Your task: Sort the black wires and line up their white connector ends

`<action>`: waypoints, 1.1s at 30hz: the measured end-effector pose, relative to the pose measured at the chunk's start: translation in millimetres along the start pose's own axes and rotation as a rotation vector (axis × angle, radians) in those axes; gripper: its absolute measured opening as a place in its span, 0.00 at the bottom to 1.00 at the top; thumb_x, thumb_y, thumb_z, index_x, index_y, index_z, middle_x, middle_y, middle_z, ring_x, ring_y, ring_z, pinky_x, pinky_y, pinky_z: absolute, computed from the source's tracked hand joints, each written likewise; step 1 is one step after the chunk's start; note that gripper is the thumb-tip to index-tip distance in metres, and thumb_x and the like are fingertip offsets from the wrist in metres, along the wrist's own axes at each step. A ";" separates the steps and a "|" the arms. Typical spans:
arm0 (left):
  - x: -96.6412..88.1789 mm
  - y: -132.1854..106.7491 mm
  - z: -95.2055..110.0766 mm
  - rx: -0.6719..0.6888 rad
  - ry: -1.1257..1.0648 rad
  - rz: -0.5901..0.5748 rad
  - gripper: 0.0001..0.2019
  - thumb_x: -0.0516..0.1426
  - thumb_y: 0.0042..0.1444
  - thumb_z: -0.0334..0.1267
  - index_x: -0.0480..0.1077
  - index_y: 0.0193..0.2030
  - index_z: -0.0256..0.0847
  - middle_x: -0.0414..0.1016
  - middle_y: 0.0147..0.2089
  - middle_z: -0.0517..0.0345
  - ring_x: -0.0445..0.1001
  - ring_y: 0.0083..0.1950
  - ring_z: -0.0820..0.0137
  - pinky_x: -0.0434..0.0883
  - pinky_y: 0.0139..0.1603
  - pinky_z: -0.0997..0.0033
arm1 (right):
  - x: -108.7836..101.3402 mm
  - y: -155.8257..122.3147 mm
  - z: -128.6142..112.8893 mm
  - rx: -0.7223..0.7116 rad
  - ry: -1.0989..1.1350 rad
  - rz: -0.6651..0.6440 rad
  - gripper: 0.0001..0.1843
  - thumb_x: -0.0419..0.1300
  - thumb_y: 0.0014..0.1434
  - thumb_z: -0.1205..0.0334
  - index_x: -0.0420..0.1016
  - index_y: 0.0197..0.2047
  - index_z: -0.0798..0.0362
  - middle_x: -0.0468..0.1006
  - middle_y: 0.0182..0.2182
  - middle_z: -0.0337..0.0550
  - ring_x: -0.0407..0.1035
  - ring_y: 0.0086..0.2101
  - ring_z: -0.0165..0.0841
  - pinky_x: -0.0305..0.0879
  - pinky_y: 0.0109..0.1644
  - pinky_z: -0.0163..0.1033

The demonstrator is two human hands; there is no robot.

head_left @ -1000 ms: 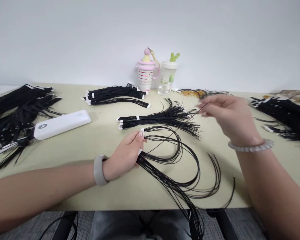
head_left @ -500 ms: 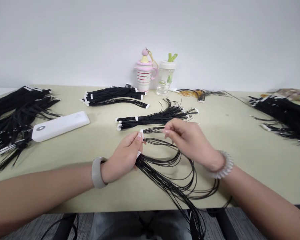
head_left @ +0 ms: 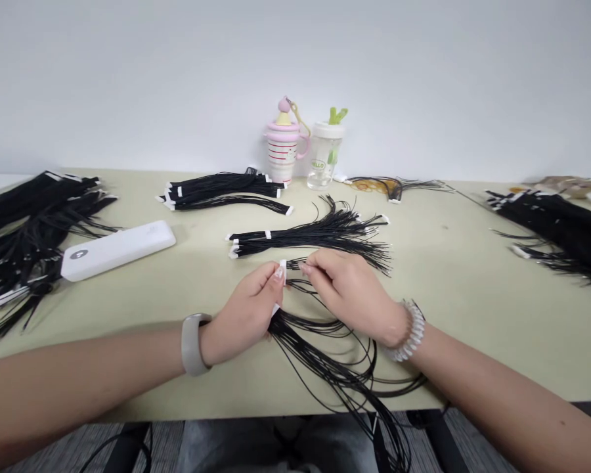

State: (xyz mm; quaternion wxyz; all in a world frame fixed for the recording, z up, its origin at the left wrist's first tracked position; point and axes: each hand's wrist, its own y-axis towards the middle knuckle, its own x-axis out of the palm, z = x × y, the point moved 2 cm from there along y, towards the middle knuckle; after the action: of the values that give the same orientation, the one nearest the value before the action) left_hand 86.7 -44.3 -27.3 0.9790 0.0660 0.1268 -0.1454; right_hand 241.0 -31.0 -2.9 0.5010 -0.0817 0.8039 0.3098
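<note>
My left hand grips a loose bundle of thin black wires near its white-tipped ends. The wires droop in long loops over the table's front edge. A white tab stands up between my thumb and fingertips. My right hand is just beside it, fingertips at the short black wire ends by the tab. Those fingers hide whether a wire lies between them. Just beyond both hands lies a fanned bundle of black wires with white tabs.
A pale green table carries more black wire bundles at back centre, far left and far right. A white power bank lies left. A pink cup and clear bottle stand by the wall.
My right hand has moved in from the right, over the wire loops, to beside my left hand. My left hand stays nearly still, and the loops have shifted slightly.
</note>
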 end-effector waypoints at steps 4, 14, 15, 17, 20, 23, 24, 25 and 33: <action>0.3 0.0 0.7 0.016 0.021 -0.001 0.18 0.43 0.61 0.47 0.54 0.23 0.40 0.54 0.19 0.66 0.56 0.20 0.77 0.57 0.21 0.75 | -0.2 0.4 0.1 -0.002 0.032 0.005 0.13 0.47 0.61 0.62 0.58 0.26 0.54 0.63 0.20 0.34 0.55 0.23 0.24 0.48 0.29 0.32; 0.5 -0.5 1.5 0.021 0.039 0.002 0.18 0.43 0.61 0.46 0.55 0.22 0.40 0.55 0.19 0.66 0.56 0.20 0.76 0.56 0.23 0.74 | -3.8 0.6 0.4 -0.076 0.076 -0.003 0.11 0.48 0.60 0.64 0.62 0.26 0.55 0.65 0.22 0.36 0.57 0.25 0.24 0.50 0.30 0.32; 0.3 -0.5 1.8 0.028 0.037 0.001 0.18 0.44 0.61 0.46 0.55 0.22 0.40 0.55 0.19 0.66 0.56 0.21 0.76 0.57 0.23 0.74 | -3.8 0.6 0.1 -0.078 0.081 0.005 0.11 0.48 0.60 0.65 0.63 0.26 0.55 0.65 0.22 0.35 0.57 0.25 0.24 0.50 0.31 0.32; -0.3 -0.4 2.4 0.042 0.031 0.003 0.18 0.44 0.61 0.45 0.55 0.22 0.40 0.55 0.18 0.65 0.56 0.21 0.75 0.56 0.23 0.73 | -3.5 0.4 -0.4 -0.080 0.089 0.024 0.11 0.48 0.60 0.65 0.63 0.26 0.55 0.65 0.22 0.35 0.57 0.24 0.24 0.50 0.31 0.32; -0.6 -0.3 2.4 0.036 0.024 0.002 0.18 0.44 0.61 0.46 0.55 0.22 0.40 0.55 0.18 0.65 0.56 0.20 0.76 0.56 0.22 0.73 | -3.6 0.5 -0.8 -0.088 0.086 0.045 0.11 0.49 0.60 0.65 0.63 0.26 0.55 0.65 0.22 0.36 0.57 0.25 0.24 0.50 0.31 0.32; 0.1 -0.8 2.1 0.026 0.037 -0.002 0.18 0.43 0.61 0.46 0.54 0.22 0.40 0.55 0.19 0.65 0.57 0.21 0.76 0.57 0.23 0.74 | -5.1 0.9 -1.3 -0.099 0.083 0.057 0.10 0.49 0.60 0.66 0.62 0.26 0.55 0.65 0.22 0.36 0.58 0.25 0.24 0.51 0.31 0.32; 0.4 -0.9 2.1 0.027 0.042 0.000 0.18 0.43 0.61 0.46 0.54 0.22 0.40 0.55 0.19 0.65 0.57 0.21 0.76 0.57 0.23 0.74 | -5.7 0.9 -1.4 -0.100 0.084 0.055 0.11 0.49 0.60 0.66 0.62 0.26 0.55 0.65 0.22 0.36 0.58 0.25 0.24 0.51 0.31 0.31; 0.6 -1.0 2.1 0.031 0.046 0.003 0.18 0.43 0.61 0.46 0.54 0.22 0.40 0.55 0.20 0.65 0.57 0.22 0.76 0.58 0.24 0.74 | -6.3 0.9 -1.6 -0.102 0.082 0.053 0.11 0.49 0.60 0.66 0.62 0.26 0.55 0.65 0.22 0.36 0.58 0.25 0.24 0.51 0.31 0.31; 0.6 -0.9 2.0 0.026 0.035 -0.011 0.18 0.43 0.61 0.46 0.54 0.23 0.40 0.54 0.20 0.65 0.56 0.21 0.76 0.57 0.23 0.74 | -6.2 1.1 0.4 -0.089 0.059 -0.003 0.11 0.49 0.60 0.65 0.64 0.26 0.56 0.66 0.22 0.36 0.58 0.25 0.24 0.51 0.31 0.32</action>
State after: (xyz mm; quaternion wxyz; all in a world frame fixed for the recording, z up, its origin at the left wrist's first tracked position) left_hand 87.5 -45.6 -25.7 0.9749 0.0807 0.1423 -0.1511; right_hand 243.9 -31.0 2.7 0.4736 -0.1141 0.8037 0.3418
